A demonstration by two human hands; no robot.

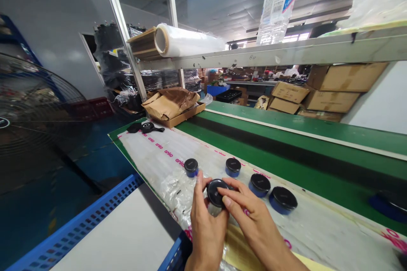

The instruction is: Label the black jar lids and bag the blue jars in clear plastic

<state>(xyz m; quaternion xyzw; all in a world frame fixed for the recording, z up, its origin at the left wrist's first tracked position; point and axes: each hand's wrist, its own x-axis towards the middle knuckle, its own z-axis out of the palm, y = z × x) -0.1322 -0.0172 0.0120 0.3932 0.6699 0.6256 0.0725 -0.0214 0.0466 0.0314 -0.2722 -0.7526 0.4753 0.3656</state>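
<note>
A round container with a glossy black lid [216, 192] is held above the plastic-covered table. My left hand [206, 224] is closed around its side, thumb and fingers on opposite edges. The fingers of my right hand [248, 209] press on the lid's top and right edge. Several similar round containers with black tops and blue sides stand close by: one [191, 167] beyond my left fingers, another [233, 167] behind my right hand, and two more [260, 184] [283, 200] to its right.
A green conveyor belt [318, 161] runs behind the table, carrying another dark round container [389, 205]. A blue crate [92, 220] is at lower left. A cardboard tray [187, 115] and black parts [148, 127] lie at the far end. Overhead, a shelf [241, 57] holds a film roll [190, 41] and plastic bottle [278, 8].
</note>
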